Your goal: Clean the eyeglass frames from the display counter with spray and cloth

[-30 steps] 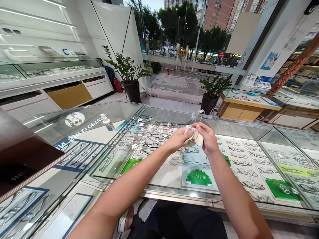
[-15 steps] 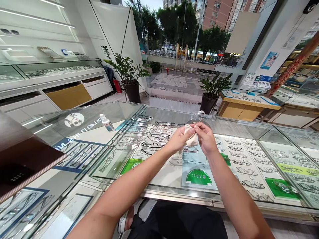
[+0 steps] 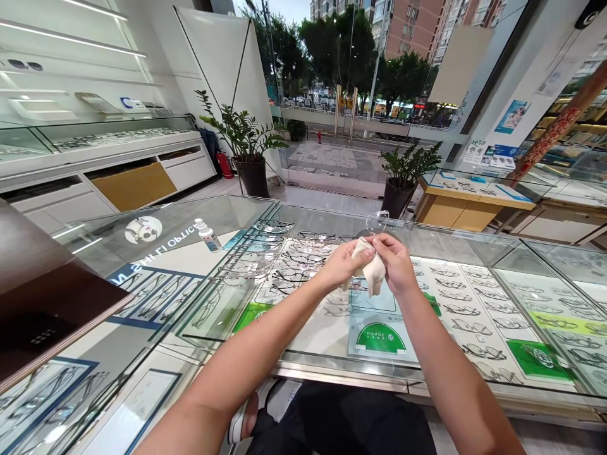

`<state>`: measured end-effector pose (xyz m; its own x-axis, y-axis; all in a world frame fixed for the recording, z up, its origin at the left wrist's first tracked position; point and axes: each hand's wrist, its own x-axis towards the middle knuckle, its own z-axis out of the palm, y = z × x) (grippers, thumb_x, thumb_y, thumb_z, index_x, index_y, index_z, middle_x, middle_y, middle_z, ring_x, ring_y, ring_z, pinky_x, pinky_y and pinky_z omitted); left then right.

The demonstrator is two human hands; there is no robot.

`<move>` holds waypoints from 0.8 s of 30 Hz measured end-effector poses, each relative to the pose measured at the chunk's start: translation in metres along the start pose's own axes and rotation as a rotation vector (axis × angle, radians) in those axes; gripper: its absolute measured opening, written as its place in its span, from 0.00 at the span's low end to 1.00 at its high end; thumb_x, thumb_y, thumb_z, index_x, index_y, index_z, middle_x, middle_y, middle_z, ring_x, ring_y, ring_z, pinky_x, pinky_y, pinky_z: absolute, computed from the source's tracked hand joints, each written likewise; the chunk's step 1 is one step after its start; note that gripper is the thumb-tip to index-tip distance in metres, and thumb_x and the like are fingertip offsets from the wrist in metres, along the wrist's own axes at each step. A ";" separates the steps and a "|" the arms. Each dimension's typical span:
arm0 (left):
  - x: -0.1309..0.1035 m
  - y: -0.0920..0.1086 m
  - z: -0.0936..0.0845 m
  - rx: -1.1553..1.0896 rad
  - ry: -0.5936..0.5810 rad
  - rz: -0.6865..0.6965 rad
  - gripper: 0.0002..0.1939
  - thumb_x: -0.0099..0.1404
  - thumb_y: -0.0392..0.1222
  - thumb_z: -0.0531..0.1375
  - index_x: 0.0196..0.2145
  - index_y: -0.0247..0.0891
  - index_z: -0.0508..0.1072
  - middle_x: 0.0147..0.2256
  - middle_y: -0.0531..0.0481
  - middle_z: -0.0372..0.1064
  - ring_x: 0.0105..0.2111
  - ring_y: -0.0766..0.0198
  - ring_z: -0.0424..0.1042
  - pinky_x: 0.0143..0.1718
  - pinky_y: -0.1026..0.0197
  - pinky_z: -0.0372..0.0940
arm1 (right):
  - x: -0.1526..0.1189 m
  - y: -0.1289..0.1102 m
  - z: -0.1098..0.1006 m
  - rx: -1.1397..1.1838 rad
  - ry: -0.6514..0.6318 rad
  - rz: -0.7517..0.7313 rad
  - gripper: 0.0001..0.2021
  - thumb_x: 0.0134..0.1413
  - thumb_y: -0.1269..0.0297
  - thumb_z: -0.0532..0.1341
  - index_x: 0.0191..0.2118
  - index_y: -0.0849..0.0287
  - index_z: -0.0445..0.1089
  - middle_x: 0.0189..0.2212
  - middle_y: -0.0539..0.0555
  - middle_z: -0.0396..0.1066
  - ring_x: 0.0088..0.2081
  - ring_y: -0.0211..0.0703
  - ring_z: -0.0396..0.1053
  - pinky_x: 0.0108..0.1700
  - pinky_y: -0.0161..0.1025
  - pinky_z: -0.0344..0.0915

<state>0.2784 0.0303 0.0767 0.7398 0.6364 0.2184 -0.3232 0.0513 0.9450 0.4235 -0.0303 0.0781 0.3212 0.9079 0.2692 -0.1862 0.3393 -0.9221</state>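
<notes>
My left hand is closed on a cream cloth, which hangs down between both hands. With fingers pinched, my right hand grips a pair of thin-framed eyeglasses by a part that my fingers hide. The round lenses show above my fingertips, beyond the hands. Both hands meet over the glass display counter, with the cloth bunched against the part of the glasses between them. Below them, inside the counter, lies a light-blue panel with a green label.
A white spray bottle stands on the counter to the left. Rows of eyeglasses lie under the glass. A dark brown panel juts in from the left. Beyond the counter stand two potted plants before a glass door.
The cloth has shifted in my fingers and hangs lower and further right. Both hands and the glasses have moved very slightly to the right in the picture.
</notes>
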 end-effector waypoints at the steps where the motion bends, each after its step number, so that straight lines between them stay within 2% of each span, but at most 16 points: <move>1: 0.001 -0.002 0.001 0.014 0.030 0.012 0.36 0.57 0.65 0.73 0.51 0.32 0.79 0.31 0.52 0.70 0.28 0.68 0.64 0.32 0.65 0.57 | 0.000 0.001 0.001 0.000 -0.005 -0.002 0.13 0.52 0.50 0.75 0.35 0.53 0.81 0.41 0.53 0.81 0.41 0.46 0.74 0.47 0.43 0.70; 5: 0.005 -0.005 0.001 0.049 0.119 0.027 0.37 0.60 0.71 0.68 0.47 0.31 0.81 0.28 0.52 0.69 0.27 0.68 0.63 0.31 0.65 0.56 | -0.002 0.002 0.006 0.017 0.007 -0.014 0.12 0.51 0.50 0.75 0.34 0.52 0.80 0.37 0.51 0.80 0.39 0.45 0.74 0.47 0.43 0.71; 10: 0.007 -0.005 -0.003 -0.047 0.036 -0.050 0.35 0.58 0.72 0.69 0.38 0.31 0.79 0.28 0.51 0.71 0.27 0.68 0.66 0.31 0.65 0.60 | -0.001 -0.005 0.009 0.102 0.140 -0.029 0.14 0.47 0.52 0.77 0.34 0.53 0.80 0.39 0.52 0.81 0.39 0.44 0.74 0.46 0.43 0.72; 13: 0.012 -0.004 -0.010 -0.170 0.052 -0.047 0.34 0.56 0.70 0.72 0.38 0.31 0.79 0.31 0.47 0.76 0.31 0.64 0.72 0.37 0.63 0.67 | 0.000 -0.024 0.001 0.132 0.218 -0.088 0.13 0.48 0.52 0.77 0.35 0.53 0.79 0.41 0.53 0.81 0.41 0.44 0.74 0.46 0.43 0.72; 15: 0.015 -0.003 -0.016 -0.243 0.063 -0.073 0.33 0.55 0.68 0.73 0.39 0.31 0.79 0.33 0.45 0.79 0.33 0.63 0.75 0.40 0.62 0.70 | -0.003 -0.044 -0.007 0.085 0.225 -0.161 0.12 0.50 0.52 0.76 0.37 0.52 0.80 0.43 0.53 0.81 0.43 0.45 0.74 0.47 0.44 0.71; 19: 0.018 0.002 -0.029 -0.327 0.008 -0.188 0.25 0.63 0.59 0.73 0.37 0.30 0.79 0.33 0.42 0.80 0.31 0.63 0.77 0.40 0.61 0.73 | -0.015 -0.092 -0.019 -0.219 0.106 -0.351 0.08 0.59 0.53 0.72 0.39 0.49 0.81 0.43 0.54 0.81 0.51 0.51 0.75 0.56 0.50 0.69; 22: 0.015 0.007 -0.035 -0.359 -0.075 -0.286 0.20 0.70 0.54 0.68 0.37 0.30 0.78 0.32 0.41 0.79 0.31 0.61 0.78 0.40 0.59 0.75 | -0.025 -0.119 -0.021 -0.762 -0.127 -0.596 0.04 0.65 0.59 0.68 0.40 0.48 0.82 0.42 0.54 0.82 0.50 0.54 0.75 0.58 0.56 0.65; 24: 0.012 0.009 -0.038 -0.343 -0.134 -0.383 0.20 0.70 0.54 0.68 0.37 0.30 0.78 0.32 0.42 0.79 0.31 0.60 0.79 0.39 0.59 0.75 | -0.030 -0.127 -0.019 -1.161 -0.309 -0.768 0.06 0.67 0.66 0.66 0.41 0.50 0.82 0.43 0.54 0.83 0.48 0.54 0.73 0.55 0.55 0.64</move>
<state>0.2619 0.0676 0.0784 0.9043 0.4201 -0.0760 -0.1733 0.5240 0.8339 0.4553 -0.1054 0.1817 -0.2480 0.6616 0.7077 0.8407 0.5099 -0.1821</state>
